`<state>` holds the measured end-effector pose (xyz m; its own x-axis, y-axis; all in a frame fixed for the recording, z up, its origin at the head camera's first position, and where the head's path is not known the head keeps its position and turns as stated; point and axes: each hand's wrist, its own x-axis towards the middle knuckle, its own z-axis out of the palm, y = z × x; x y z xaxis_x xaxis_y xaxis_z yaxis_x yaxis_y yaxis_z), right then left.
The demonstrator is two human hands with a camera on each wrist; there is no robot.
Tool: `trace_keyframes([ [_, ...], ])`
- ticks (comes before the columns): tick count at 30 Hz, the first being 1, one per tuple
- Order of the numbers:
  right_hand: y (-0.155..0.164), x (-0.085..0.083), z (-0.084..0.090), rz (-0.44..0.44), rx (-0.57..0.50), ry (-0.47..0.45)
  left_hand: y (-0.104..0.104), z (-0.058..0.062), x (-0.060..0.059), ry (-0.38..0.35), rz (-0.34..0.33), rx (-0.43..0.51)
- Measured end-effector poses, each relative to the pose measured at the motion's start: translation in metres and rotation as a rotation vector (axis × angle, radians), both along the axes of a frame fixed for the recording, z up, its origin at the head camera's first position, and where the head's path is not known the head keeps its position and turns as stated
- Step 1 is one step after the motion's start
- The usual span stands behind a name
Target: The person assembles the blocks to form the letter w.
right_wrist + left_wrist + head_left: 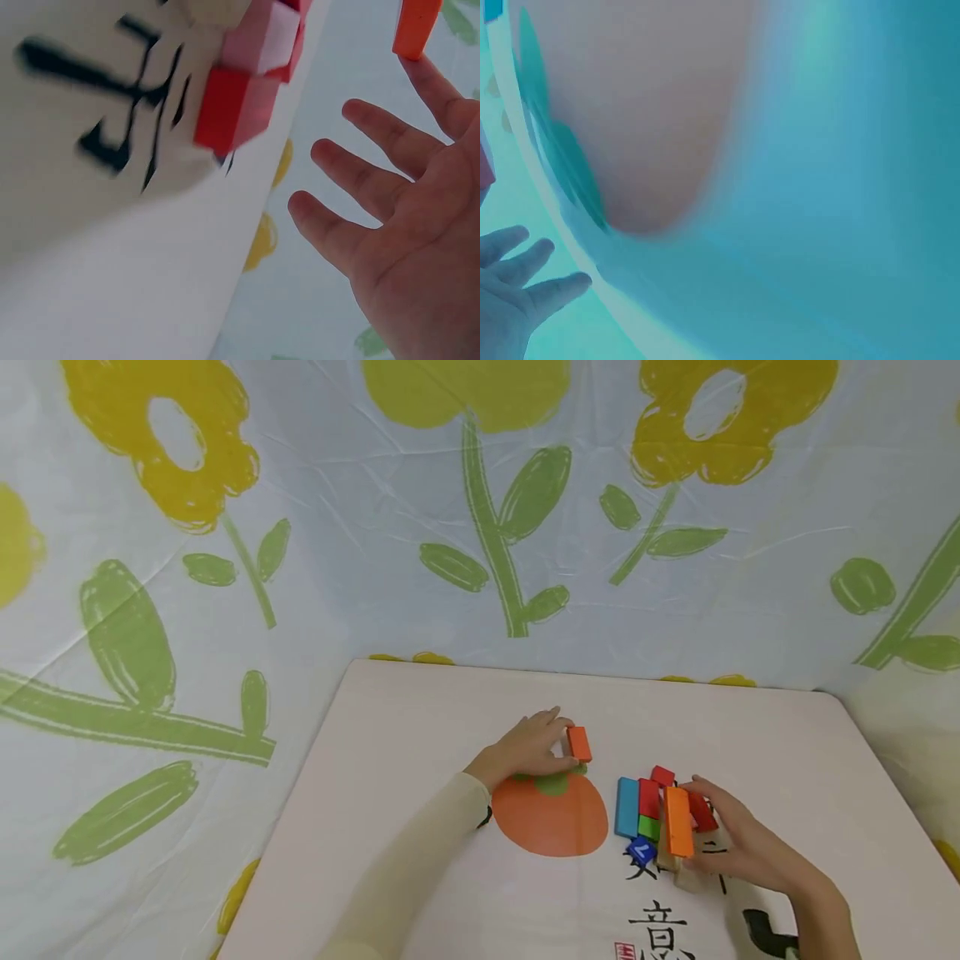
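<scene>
An orange-red block (579, 744) stands near the middle of the table, pinched between the thumb and a finger of my left hand (534, 744). My right hand (750, 843) holds a long orange block (679, 822) by its ends, above a cluster of blocks. In the right wrist view a fingertip of the right hand (405, 180) touches the orange block (417, 26), the other fingers spread apart. The cluster has a light blue block (627, 807), red blocks (648, 798), a green block (648, 828) and a dark blue cube (642, 850) with a white mark.
The white table (420, 718) carries a printed orange fruit shape (551, 818) and black characters (660, 935). A cloth with yellow flowers (480, 510) hangs behind and at the sides. Further red blocks (225, 112) lie near the right hand.
</scene>
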<state>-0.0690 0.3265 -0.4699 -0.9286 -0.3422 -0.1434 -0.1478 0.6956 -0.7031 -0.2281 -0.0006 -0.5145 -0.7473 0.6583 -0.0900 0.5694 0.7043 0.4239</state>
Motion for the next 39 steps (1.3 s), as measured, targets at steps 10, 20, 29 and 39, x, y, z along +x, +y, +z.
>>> trace_keyframes([
  [10,-0.035,-0.026,0.001,0.166,-0.143,0.069,-0.075,-0.005,0.005,-0.075,0.064,0.110],
  [20,-0.074,-0.049,0.002,0.240,-0.106,0.059,-0.135,0.000,0.009,-0.088,0.178,0.115],
  [29,-0.113,-0.073,-0.003,0.293,-0.168,-0.010,-0.186,-0.003,0.016,-0.091,0.291,0.130],
  [39,-0.159,-0.094,-0.010,0.385,-0.175,0.001,-0.238,-0.007,0.027,-0.065,0.378,0.115],
])
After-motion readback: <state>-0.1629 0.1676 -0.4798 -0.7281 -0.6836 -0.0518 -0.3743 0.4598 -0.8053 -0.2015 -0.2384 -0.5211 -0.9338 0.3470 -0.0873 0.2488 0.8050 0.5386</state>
